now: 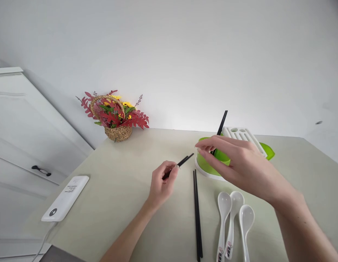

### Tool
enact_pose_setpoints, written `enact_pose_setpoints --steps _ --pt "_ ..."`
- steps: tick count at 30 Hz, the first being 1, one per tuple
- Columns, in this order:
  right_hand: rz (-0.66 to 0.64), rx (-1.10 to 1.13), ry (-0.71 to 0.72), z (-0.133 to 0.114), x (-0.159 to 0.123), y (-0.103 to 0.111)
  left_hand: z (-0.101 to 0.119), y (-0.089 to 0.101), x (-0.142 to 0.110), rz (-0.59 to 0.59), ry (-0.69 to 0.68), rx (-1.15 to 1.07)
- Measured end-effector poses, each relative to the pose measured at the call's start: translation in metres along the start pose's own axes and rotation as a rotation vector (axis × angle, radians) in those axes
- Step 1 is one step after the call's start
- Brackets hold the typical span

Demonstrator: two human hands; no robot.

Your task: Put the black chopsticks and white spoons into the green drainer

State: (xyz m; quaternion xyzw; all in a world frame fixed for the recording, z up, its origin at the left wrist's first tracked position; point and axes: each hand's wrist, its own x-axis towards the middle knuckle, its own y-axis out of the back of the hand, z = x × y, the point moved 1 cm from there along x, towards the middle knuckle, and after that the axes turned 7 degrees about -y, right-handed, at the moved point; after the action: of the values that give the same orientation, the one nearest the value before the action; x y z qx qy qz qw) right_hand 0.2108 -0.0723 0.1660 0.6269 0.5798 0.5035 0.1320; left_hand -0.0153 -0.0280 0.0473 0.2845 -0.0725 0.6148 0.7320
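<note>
My left hand (164, 182) is closed around a pair of black chopsticks (185, 160), whose tips point up and right toward a green utensil holder (207, 165). My right hand (242, 163) hovers in front of that holder, thumb and fingers stretched out with a small gap between them and nothing seen in its grasp. Another pair of black chopsticks (222, 123) leans upright in the holder, partly hidden behind my right fingers. Below the holder, two black chopsticks (197, 214) lie side by side on the table. Three white spoons (225, 202) rest to their right.
A white slotted rack (241, 134) forms the back of the holder, and a green piece (268, 151) sticks out at its right. A wicker basket (118, 133) of artificial flowers stands against the wall. At left lies a white power strip (65, 198) with a cord, beside a white cabinet (27, 134).
</note>
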Motion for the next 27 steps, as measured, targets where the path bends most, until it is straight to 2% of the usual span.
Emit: enact_pose_setpoints --steps 3,6,11,17,22,27 --pt "-0.026 0.042 -0.005 -0.006 0.001 -0.004 0.010 0.004 -0.003 0.004 0.006 -0.144" --pt "-0.130 0.078 0.023 -0.015 0.001 -0.010 0.008 0.004 -0.007 -0.057 0.023 -0.274" --pt "-0.251 0.184 0.071 -0.028 0.000 -0.020 0.005 -0.004 -0.012 -0.147 0.015 -0.326" --pt "-0.365 0.276 0.086 -0.035 0.001 -0.031 0.012 -0.017 -0.024 -0.139 -0.071 -0.374" --pt "-0.376 0.249 0.010 -0.033 0.003 -0.034 0.002 -0.029 -0.032 -0.087 -0.037 -0.351" --pt "-0.419 0.206 -0.005 -0.031 0.005 -0.038 -0.009 -0.032 -0.036 -0.060 0.002 -0.301"
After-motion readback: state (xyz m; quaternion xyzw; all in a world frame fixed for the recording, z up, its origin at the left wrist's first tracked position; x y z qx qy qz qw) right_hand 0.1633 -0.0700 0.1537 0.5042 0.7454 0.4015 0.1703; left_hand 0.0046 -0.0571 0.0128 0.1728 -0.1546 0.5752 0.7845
